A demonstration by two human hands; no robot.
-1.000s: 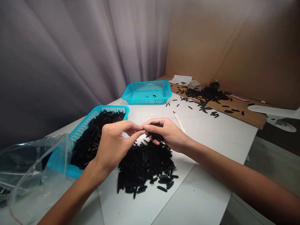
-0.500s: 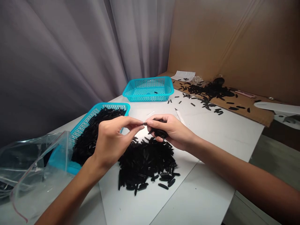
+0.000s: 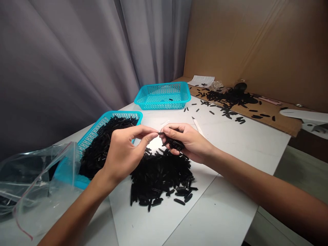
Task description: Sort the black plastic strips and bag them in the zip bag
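My left hand (image 3: pixel 128 147) pinches one end of a thin black piece (image 3: pixel 161 133) between thumb and fingertips. The other end of that piece meets the thumb and fingers of my right hand (image 3: pixel 189 141). A bunch of similar black pieces (image 3: pixel 176 144) is held in the curled fingers of my right hand. Below both hands lies a heap of black pieces (image 3: pixel 160 174) on a white sheet (image 3: pixel 153 225). Left of my left hand, a blue basket (image 3: pixel 84 138) is filled with black pieces.
A second blue basket (image 3: pixel 162 105) with one black piece inside stands at the back. A clear plastic bag (image 3: pixel 33 191) lies at the left. Scattered black pieces (image 3: pixel 235 97) lie on cardboard at the right, near a white clamp-like object (image 3: pixel 307 118). A white pointed tool (image 3: pixel 197 126) lies behind my right hand.
The thumb of my right hand has shifted slightly, and more of the thin piece shows between my fingertips. The camera view has moved a little.
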